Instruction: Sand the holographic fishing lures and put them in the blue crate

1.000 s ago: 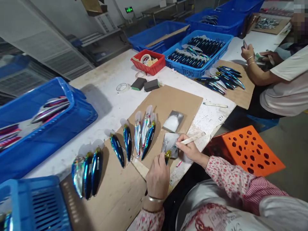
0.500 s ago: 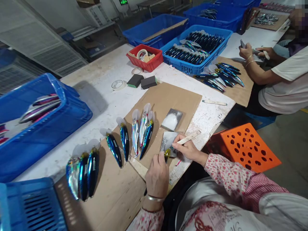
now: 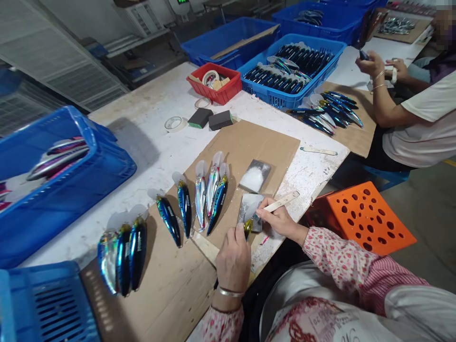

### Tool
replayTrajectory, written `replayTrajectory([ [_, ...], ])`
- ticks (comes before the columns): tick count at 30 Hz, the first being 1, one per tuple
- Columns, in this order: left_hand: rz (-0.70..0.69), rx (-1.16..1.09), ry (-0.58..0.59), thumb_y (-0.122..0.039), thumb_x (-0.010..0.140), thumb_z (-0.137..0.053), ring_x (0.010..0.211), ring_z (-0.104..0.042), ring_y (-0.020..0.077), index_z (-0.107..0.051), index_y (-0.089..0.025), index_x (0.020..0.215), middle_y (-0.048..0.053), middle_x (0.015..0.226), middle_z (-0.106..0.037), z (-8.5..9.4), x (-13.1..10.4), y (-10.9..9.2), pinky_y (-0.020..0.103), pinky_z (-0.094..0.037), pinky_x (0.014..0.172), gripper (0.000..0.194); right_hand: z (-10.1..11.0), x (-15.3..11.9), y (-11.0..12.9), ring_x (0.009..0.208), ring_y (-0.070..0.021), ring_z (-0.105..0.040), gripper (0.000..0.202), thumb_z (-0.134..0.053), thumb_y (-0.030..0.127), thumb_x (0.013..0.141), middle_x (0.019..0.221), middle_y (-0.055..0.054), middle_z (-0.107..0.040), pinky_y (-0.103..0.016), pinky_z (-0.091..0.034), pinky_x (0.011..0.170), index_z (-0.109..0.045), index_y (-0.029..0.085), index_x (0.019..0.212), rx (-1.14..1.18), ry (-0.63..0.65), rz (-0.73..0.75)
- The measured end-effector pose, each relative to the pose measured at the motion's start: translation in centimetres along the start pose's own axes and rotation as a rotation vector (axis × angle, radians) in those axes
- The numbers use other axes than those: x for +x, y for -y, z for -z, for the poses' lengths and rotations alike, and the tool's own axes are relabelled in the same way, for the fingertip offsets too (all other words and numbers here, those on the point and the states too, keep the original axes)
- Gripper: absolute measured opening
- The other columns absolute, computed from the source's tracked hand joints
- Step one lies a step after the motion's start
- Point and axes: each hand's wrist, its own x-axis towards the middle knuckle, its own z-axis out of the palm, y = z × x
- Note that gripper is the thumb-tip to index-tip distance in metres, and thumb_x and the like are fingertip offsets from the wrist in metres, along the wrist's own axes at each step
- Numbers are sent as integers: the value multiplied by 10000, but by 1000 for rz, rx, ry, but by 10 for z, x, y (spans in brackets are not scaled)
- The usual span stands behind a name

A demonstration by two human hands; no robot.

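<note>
Shifted since the earlier frame are a co-worker's hands (image 3: pixel 383 66), at the white table (image 3: pixel 153 111) in a grey-floored room. Near its front edge, a lure (image 3: pixel 248 229) is pinched between the left hand's (image 3: pixel 233 263) fingertips; a pale stick (image 3: pixel 281 201) is pinched by the right hand (image 3: pixel 280 221), its tip near the lure. White surface is exposed between the blue bin (image 3: pixel 71 190) and cardboard (image 3: pixel 256 140). Rightward stands an orange stool (image 3: pixel 372 218); the far side is blocked by crates (image 3: pixel 292 90).
</note>
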Motion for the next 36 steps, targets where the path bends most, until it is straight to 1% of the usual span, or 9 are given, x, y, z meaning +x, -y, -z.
replayTrajectory([
  [2, 4, -4, 8, -117, 854, -452, 770, -598, 202, -539, -153, 1186, 71, 880, -595, -1, 0, 0, 271, -431, 591, 345, 0, 0, 0, 638, -135, -477, 277, -569, 433, 908, 659, 24, -502, -262, -376, 601, -529, 207, 752, -11, 8, 12],
  [7, 8, 41, 45, -122, 860, -456, 779, -604, 197, -540, -132, 1196, 80, 914, -605, 2, 1, -2, 271, -428, 594, 347, 1, 2, 5, 692, -137, -487, 286, -554, 406, 917, 725, 6, -526, -279, -375, 669, -528, 197, 724, -123, 14, 86],
  [11, 11, 91, 64, -126, 868, -467, 773, -608, 175, -554, -135, 1185, 56, 872, -593, 6, 3, -4, 251, -421, 594, 329, 1, 1, 5, 653, -124, -472, 296, -552, 412, 913, 693, 15, -513, -259, -368, 632, -515, 191, 720, -86, 0, 38],
  [15, 17, 117, 71, -135, 882, -458, 754, -604, 165, -557, -134, 1180, 47, 851, -583, 5, 3, -4, 249, -416, 582, 314, 1, 0, 1, 609, -117, -455, 293, -567, 442, 902, 648, 29, -500, -241, -360, 589, -522, 194, 753, -7, 12, -35],
  [18, 8, 134, 67, -139, 895, -442, 750, -603, 167, -551, -130, 1188, 50, 852, -582, 4, 2, -5, 254, -412, 573, 313, 1, 2, 2, 634, -123, -465, 305, -573, 445, 898, 672, 18, -514, -245, -365, 605, -524, 193, 732, -42, 28, -9],
  [22, 8, 146, 69, -143, 907, -429, 744, -603, 163, -555, -142, 1173, 41, 842, -577, 5, 2, -6, 254, -408, 561, 294, 1, 3, 5, 659, -122, -467, 295, -565, 406, 899, 715, 7, -525, -252, -363, 626, -519, 188, 705, -108, 24, 51],
  [25, 10, 136, 76, -149, 903, -442, 746, -606, 162, -547, -141, 1184, 36, 842, -575, 5, 3, -6, 250, -412, 559, 300, 2, 3, 4, 630, -114, -451, 274, -558, 386, 901, 689, 18, -505, -243, -353, 604, -508, 188, 719, -83, 9, 28],
  [30, 10, 146, 62, -144, 904, -443, 745, -605, 157, -549, -131, 1188, 45, 863, -584, 5, 4, -6, 247, -419, 570, 303, 2, 1, 1, 588, -108, -443, 273, -576, 418, 890, 637, 35, -491, -234, -349, 573, -517, 191, 751, 9, 23, -30],
  [36, 3, 164, 87, -147, 907, -439, 738, -600, 164, -567, -140, 1171, 44, 843, -578, 7, 3, -7, 253, -408, 552, 293, 1, 4, 8, 651, -120, -471, 288, -574, 396, 885, 693, 11, -521, -251, -365, 627, -519, 186, 697, -96, 17, 47],
])
